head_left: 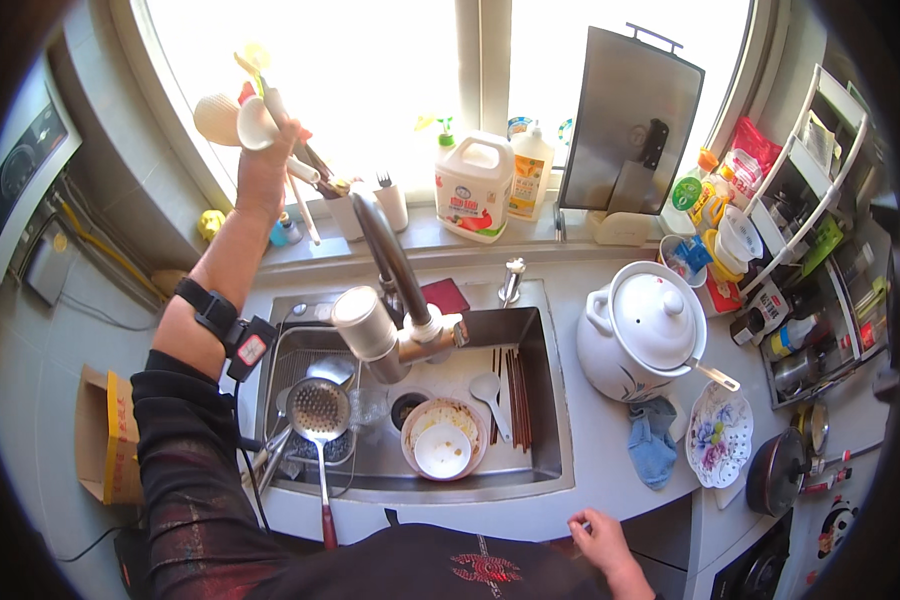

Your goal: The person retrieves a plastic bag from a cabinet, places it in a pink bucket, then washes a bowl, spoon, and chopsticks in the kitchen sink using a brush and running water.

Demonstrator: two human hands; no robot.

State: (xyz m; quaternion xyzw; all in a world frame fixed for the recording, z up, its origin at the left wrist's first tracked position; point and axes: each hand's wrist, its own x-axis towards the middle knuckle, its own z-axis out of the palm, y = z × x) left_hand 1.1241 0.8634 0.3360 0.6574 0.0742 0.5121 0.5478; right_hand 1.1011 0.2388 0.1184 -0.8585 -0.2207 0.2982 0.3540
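Observation:
My left hand (267, 165) is raised at the window sill, closed around utensils, among them a white ladle (257, 123). A tan, rounded object (217, 119) and something yellow and red show beside the ladle; their kind is unclear in the glare. Just right of this hand stands a utensil holder (345, 215), partly behind the faucet. A black strap with a small device circles my left forearm. Low on the right, my right hand (605, 542) hangs by the counter's front edge, its fingers loosely bent and nothing visible in them.
The sink (560, 400) holds stacked bowls (442, 450), a white spoon (489, 393), chopsticks (518, 400) and a skimmer (320, 410) lying over its front rim. A faucet (390, 250) rises mid-sink. Rightward are a lidded white pot (640, 335), blue cloth (652, 443) and flowered plate (719, 435).

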